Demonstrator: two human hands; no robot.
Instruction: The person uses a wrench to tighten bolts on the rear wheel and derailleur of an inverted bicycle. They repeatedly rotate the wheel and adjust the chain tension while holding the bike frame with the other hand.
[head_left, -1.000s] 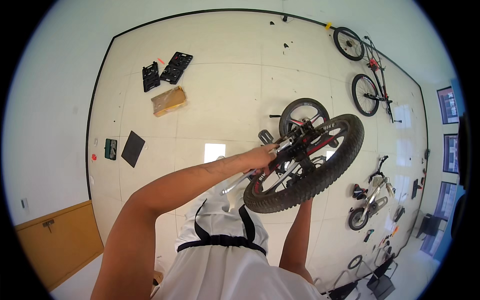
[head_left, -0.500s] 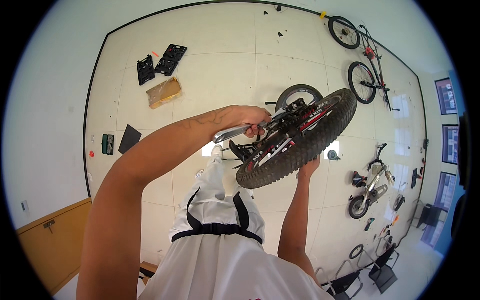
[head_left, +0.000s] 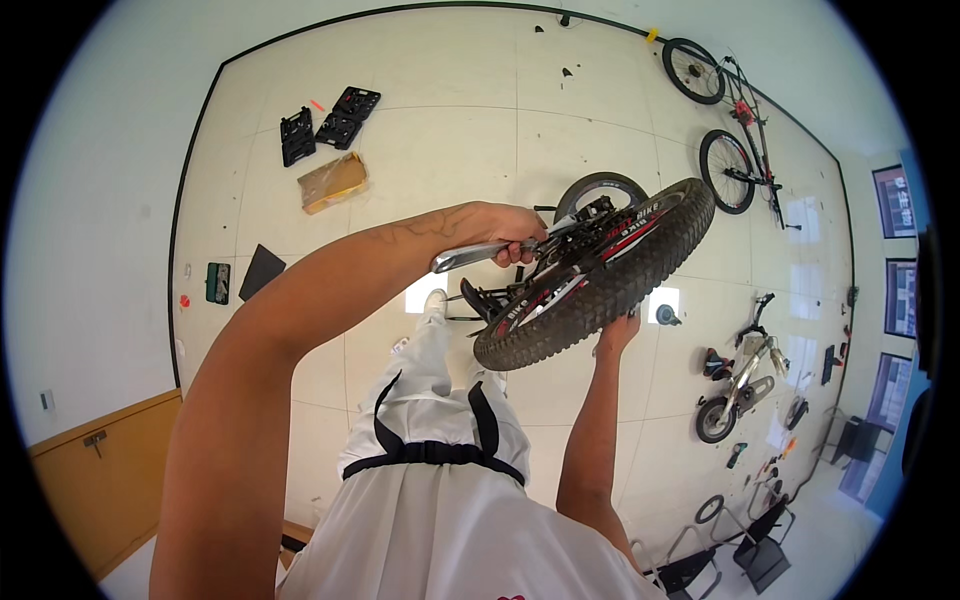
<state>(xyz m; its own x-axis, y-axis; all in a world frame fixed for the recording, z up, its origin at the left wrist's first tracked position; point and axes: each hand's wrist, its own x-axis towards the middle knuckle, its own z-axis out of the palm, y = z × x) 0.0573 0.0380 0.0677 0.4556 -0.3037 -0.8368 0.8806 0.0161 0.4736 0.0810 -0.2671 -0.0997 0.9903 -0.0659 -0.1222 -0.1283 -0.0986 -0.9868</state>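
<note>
In front of me is a bicycle, standing upside down or tilted, with a knobby black tyre on its near wheel (head_left: 600,285). My left hand (head_left: 515,232) is closed around a wrench (head_left: 470,256) beside the wheel's hub. The wrench's long silver handle sticks out to the left; its jaw end is hidden among the frame parts. My right hand (head_left: 620,332) grips the near wheel at the lower right side of its tyre, the fingers partly hidden behind the rubber. Beyond it shows the bicycle's other wheel (head_left: 600,192).
Far left lie open black tool cases (head_left: 340,118) and a cardboard box (head_left: 334,183). A green case (head_left: 217,283) and a dark flat panel (head_left: 262,272) are nearer. Another bicycle (head_left: 745,130) rests by the far right wall. A partly stripped small bike (head_left: 740,385) and chairs (head_left: 762,560) stand at right.
The view has shifted slightly. Both hands keep their holds, and the wrench handle has swung up only a little. The near wheel looks almost unmoved.
</note>
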